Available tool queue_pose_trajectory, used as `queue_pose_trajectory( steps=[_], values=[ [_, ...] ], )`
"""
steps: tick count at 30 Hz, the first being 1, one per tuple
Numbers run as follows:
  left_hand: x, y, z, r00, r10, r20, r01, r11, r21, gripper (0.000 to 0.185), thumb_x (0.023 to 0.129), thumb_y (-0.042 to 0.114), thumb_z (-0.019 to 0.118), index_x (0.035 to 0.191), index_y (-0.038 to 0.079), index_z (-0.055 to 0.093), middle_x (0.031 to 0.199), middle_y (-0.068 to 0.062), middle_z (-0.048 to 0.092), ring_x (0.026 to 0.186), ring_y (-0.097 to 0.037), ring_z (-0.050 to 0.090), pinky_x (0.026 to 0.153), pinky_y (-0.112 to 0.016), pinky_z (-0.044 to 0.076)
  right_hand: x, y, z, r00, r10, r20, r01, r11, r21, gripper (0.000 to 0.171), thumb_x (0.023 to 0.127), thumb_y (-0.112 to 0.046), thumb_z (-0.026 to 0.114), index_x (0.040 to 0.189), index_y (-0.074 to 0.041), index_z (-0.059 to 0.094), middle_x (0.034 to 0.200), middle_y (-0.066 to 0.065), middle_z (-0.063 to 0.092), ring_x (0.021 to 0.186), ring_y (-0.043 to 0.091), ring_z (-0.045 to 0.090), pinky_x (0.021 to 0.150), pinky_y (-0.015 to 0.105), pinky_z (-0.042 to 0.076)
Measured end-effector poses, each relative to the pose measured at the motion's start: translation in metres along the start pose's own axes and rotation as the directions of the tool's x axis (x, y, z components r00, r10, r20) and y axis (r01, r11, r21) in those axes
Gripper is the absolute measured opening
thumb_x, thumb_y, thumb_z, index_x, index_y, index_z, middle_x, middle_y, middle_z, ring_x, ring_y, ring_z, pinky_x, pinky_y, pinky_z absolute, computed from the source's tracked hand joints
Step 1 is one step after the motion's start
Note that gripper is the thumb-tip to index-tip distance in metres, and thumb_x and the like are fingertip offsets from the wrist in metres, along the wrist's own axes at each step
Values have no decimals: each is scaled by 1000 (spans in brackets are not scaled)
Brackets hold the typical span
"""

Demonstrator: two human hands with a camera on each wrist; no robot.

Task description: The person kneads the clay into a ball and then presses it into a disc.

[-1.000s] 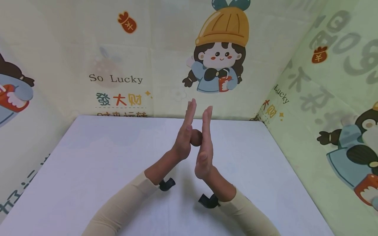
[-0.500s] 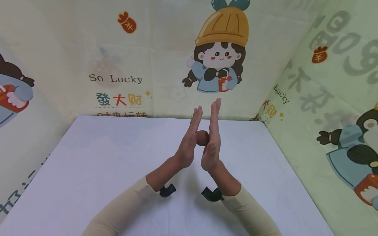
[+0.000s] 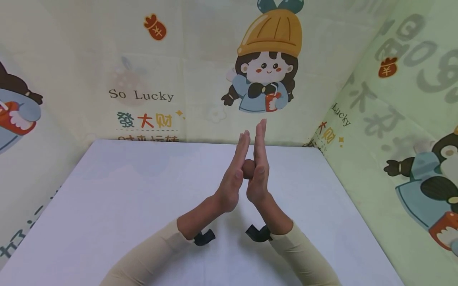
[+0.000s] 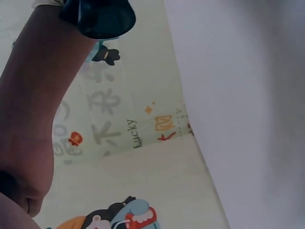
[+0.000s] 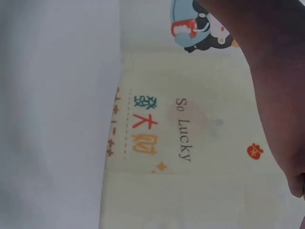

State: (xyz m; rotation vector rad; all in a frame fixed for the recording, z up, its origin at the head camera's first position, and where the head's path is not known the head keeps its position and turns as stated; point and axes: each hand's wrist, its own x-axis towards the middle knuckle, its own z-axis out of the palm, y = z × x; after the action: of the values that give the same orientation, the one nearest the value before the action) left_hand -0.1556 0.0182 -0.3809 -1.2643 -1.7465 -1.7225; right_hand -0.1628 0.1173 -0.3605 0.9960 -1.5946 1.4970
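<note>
A small brown ball [image 3: 248, 168], like a lump of clay, is pressed between my two palms above the white table [image 3: 118, 198]. My left hand [image 3: 237, 171] stands upright with straight fingers on the ball's left side. My right hand [image 3: 259, 159] stands upright with straight fingers on its right side, fingertips a little higher than the left's. Most of the ball is hidden by the palms. The wrist views show only a forearm [image 4: 33, 119] and the printed walls; the ball does not appear in them.
Cloth walls printed with cartoon figures and "So Lucky" [image 3: 141, 95] enclose the table at the back, left and right. Both forearms wear beige sleeves [image 3: 143, 254] with black wrist mounts [image 3: 204, 237]. The table's far edge lies just behind the hands.
The hands have slid against each other with the ball between them: the right hand went forward and up, the left drew back, and both shifted slightly right. The palms stand closer together now.
</note>
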Motion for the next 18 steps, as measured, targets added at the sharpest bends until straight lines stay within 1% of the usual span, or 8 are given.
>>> queue_pose_trajectory(
  steps=[4, 9, 11, 18],
  values=[
    [2, 5, 0, 1000, 0, -19, 0, 1000, 5, 89, 108, 66, 11, 167, -1, 4, 177, -9, 0, 161, -28, -7, 126, -54, -2, -3, 3, 1, 1000, 9, 12, -10, 1000, 18, 97, 108, -65, 23, 159, 16, 8, 173, 27, -2, 160, 37, -1, 126, 57, 3],
    [6, 11, -1, 999, 22, -50, -22, 1000, 9, 89, 108, 65, 12, 167, -2, 5, 176, -13, 0, 161, -30, -7, 126, -54, -2, -6, 5, 4, 1000, 19, 25, -20, 999, 41, 97, 109, -65, 22, 158, 17, 7, 173, 27, -2, 160, 38, -2, 126, 57, 3],
    [8, 12, -2, 998, 28, -65, -28, 1000, 6, 90, 108, 65, 12, 166, -3, 5, 176, -13, 0, 161, -30, -7, 126, -54, -3, -8, 6, 5, 1000, 15, 26, -16, 999, 37, 96, 109, -65, 22, 157, 18, 8, 172, 28, -2, 160, 38, -3, 126, 58, 3],
    [14, 13, -8, 991, 33, -127, -38, 999, -33, 88, 109, 64, 13, 167, -2, 4, 177, -9, 1, 161, -29, -7, 126, -51, -5, -15, 5, 12, 999, 28, 43, -29, 999, 32, 96, 110, -64, 22, 159, 17, 8, 172, 28, 0, 160, 39, -3, 126, 58, 2]
  ],
)
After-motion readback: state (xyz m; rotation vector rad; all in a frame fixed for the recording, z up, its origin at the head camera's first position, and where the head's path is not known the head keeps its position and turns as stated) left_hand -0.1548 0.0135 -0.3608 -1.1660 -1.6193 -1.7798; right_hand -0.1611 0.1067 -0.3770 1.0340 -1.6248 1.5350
